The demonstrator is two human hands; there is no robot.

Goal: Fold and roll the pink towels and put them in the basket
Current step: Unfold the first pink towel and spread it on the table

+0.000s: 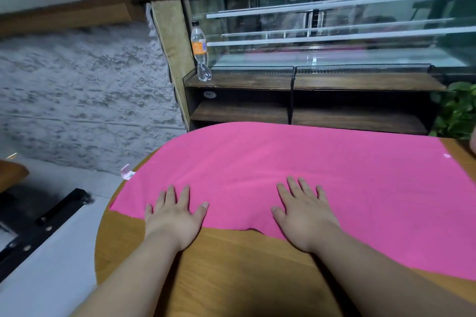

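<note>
Pink towel, one: spread flat on bench, reaching its far edge; bare wood along near edge. Left hand, right hand: flat, fingers straight, pressing towel's near edge. Bottle, one: shelf beyond.

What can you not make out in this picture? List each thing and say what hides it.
Head view:
- Pink towel: right end cut off by the frame edge; far edge drops behind the table.
- Basket: nowhere in frame.
- Bottle: label print too small and blurred.
- Glass case: contents lost in reflections and blur.
- Cloth under the left hand and right hand: covered by flat palms.
</note>
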